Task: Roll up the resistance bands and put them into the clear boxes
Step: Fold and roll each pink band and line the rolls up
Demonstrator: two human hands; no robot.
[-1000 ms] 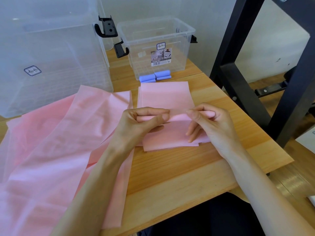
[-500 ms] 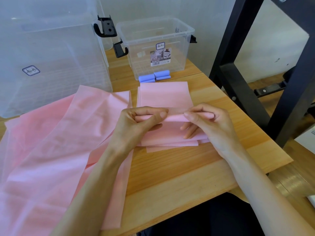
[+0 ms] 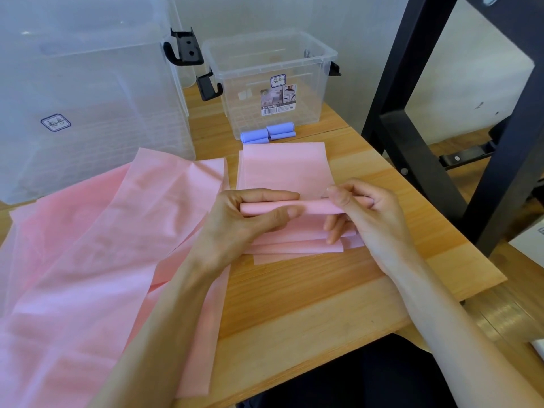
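Left hand [image 3: 244, 219] and right hand [image 3: 365, 213] each pinch an end of the pink resistance band [image 3: 282, 172] roll, at table [image 3: 323, 304] centre; small clear box [image 3: 270, 83] at 12 o'clock.

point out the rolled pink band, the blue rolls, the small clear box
rolled pink resistance band [image 3: 309, 207]: head view, middle of roll between hands
blue rolled bands [image 3: 268, 134]: head view, roll sides
small clear plastic box [image 3: 318, 92]: head view, front wall

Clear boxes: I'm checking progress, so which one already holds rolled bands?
The smaller clear box, back right: blue rolls show through its front wall. The big box seems to hold none.
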